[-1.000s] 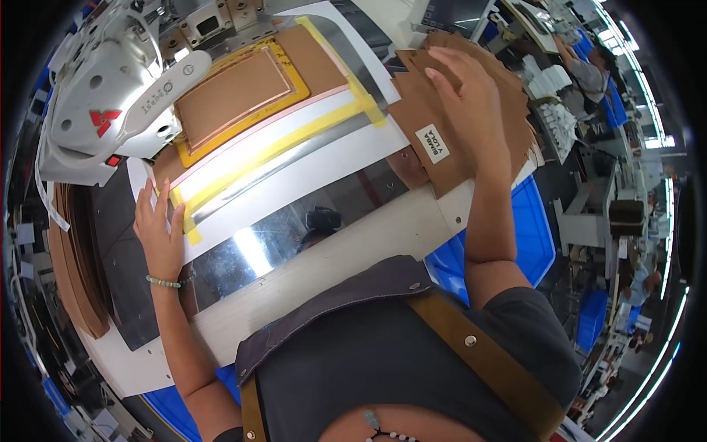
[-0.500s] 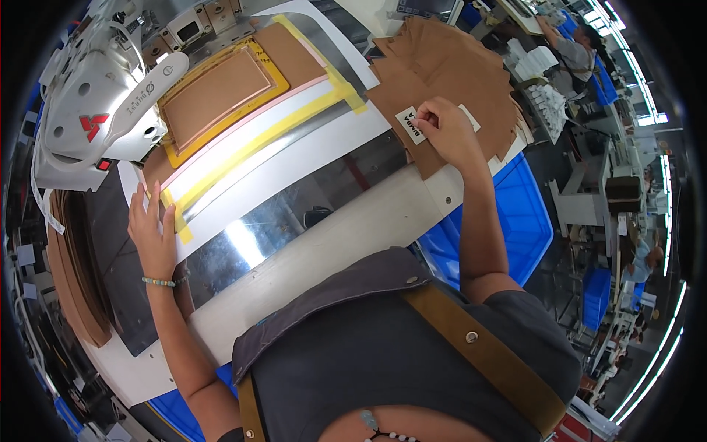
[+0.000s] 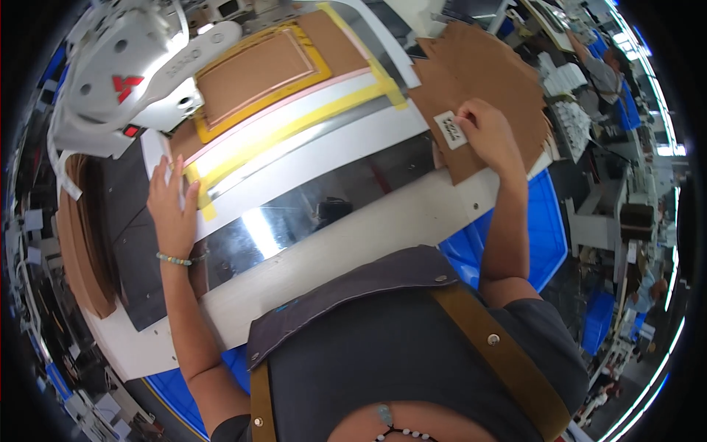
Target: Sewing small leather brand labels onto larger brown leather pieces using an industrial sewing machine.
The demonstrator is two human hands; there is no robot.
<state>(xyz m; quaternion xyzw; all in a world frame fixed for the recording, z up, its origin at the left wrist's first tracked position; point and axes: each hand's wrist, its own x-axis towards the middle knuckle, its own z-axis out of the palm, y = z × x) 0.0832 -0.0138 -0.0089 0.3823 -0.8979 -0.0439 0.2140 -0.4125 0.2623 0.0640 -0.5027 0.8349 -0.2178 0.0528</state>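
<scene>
My left hand [image 3: 173,202] lies with its fingers stretched out at the left end of a white board [image 3: 254,193] edged with yellow tape [image 3: 283,153]. On that board, a yellow frame [image 3: 324,68] surrounds a brown leather-like panel [image 3: 254,77] under the head of a white machine [image 3: 96,81]. At the right, my right hand [image 3: 490,136] rests over a fanned pile of brown pieces [image 3: 479,62]. Its fingers are curled together beside the upper right corner of a small white label [image 3: 451,130] with dark print. What the fingertips pinch, if anything, is hidden.
A stack of brown strips [image 3: 85,243] stands at the table's left edge. Shiny dark sheet [image 3: 309,214] covers the table front. Below the right edge sits a blue bin [image 3: 549,228]. Another person [image 3: 607,70] works in the far right background among benches.
The whole scene has shifted right in the picture as my head turned. A second white patch right of my right hand no longer shows. Both hands keep about the same places on the table.
</scene>
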